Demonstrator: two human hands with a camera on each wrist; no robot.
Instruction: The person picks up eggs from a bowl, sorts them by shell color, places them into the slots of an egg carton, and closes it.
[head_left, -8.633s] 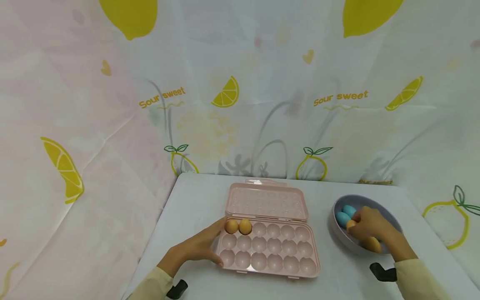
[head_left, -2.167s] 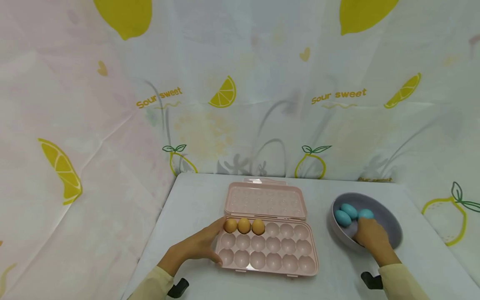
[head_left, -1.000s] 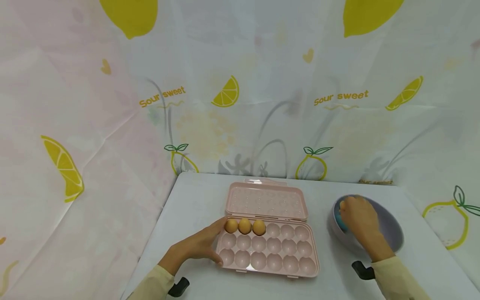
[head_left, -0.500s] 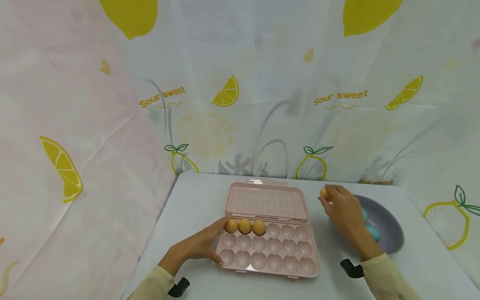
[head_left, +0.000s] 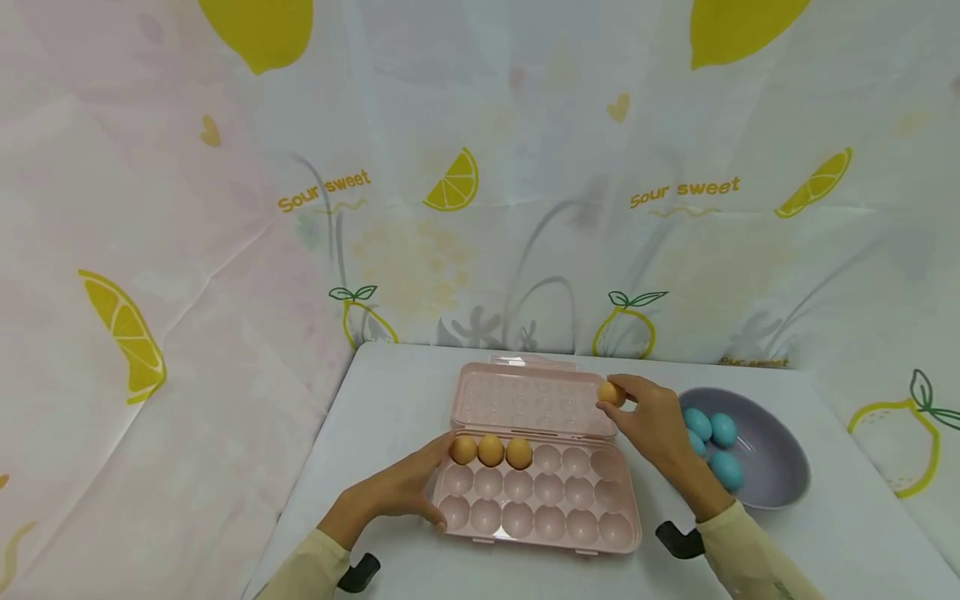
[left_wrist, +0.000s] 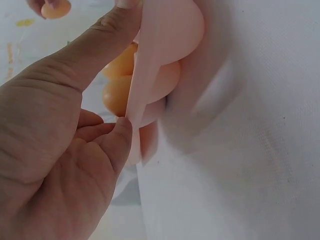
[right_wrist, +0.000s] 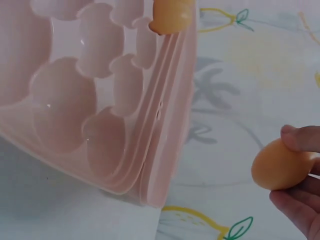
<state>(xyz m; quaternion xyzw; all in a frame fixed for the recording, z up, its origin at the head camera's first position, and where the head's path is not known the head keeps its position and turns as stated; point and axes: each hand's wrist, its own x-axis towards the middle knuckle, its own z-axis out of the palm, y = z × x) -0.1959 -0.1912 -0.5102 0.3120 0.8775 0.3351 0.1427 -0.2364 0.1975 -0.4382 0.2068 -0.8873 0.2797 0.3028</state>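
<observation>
A pink egg carton [head_left: 534, 497] lies with its lid folded back on the table. Three brown eggs [head_left: 491, 450] fill the left cups of its far row. My left hand [head_left: 397, 490] grips the carton's left end, thumb at the near corner and fingers at the far one; the left wrist view shows the thumb and a fingertip against the rim. Over the right end of the lid [head_left: 525, 400], my right hand [head_left: 651, 421] pinches another brown egg [right_wrist: 280, 165] between thumb and fingers, held above the carton and apart from it.
A grey-purple bowl [head_left: 772, 467] stands on the right of the white table [head_left: 397, 400], with several blue eggs [head_left: 725, 471] inside; the right forearm partly covers its left side. A lemon-print cloth [head_left: 525, 250] hangs behind the table.
A third brown egg has joined the carton's far row. My right hand has since taken another brown egg from the bowl and carried it left, over the lid. The left hand stays put.
</observation>
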